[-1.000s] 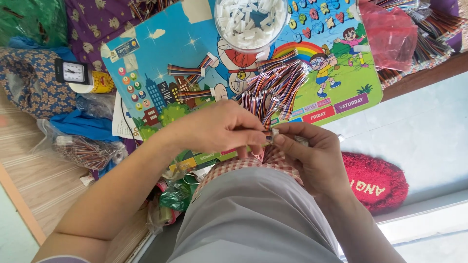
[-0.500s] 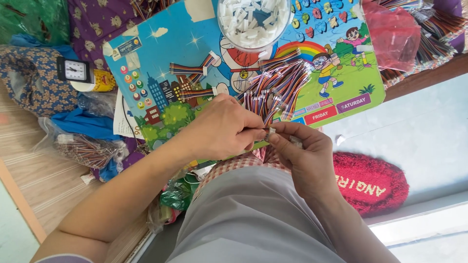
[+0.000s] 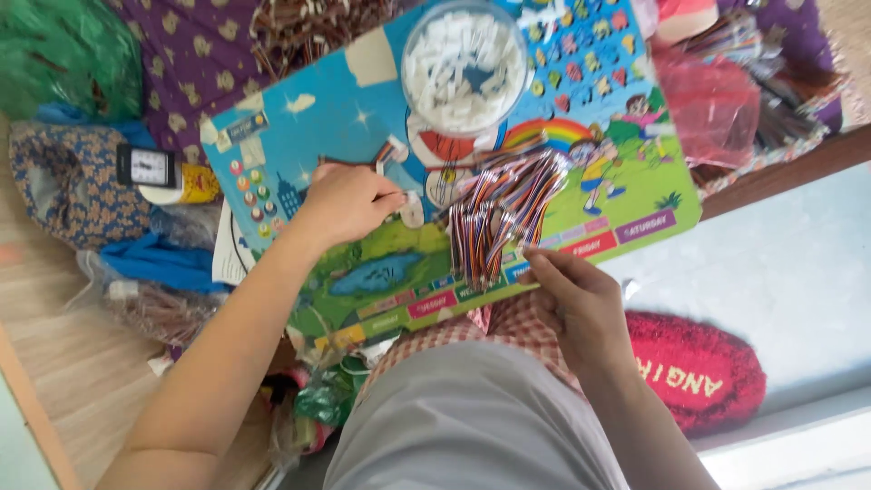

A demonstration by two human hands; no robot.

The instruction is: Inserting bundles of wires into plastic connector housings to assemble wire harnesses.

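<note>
A colourful picture board point(image 3: 363, 118) lies across my lap. On it sits a round clear bowl of small white plastic pieces point(image 3: 464, 68) and a bundle of multicoloured striped wires point(image 3: 499, 218). My left hand point(image 3: 345, 204) rests on the board left of the bundle, its fingers curled around a short striped wire piece with a white end point(image 3: 388, 154). My right hand point(image 3: 581, 304) is at the board's near edge and pinches the lower end of a wire at the bundle's right side.
A small clock point(image 3: 147, 167) and patterned cloth point(image 3: 63, 191) lie to the left. Blue fabric point(image 3: 159, 263) and a bag of wires point(image 3: 150, 308) are below them. A red plastic bag point(image 3: 717, 109) sits at the right, a red embroidered cushion point(image 3: 694, 367) by my right arm.
My hands were together at the bundle's lower end. My left hand has moved up and left onto the board with a short wire piece. My right hand stays at the bundle.
</note>
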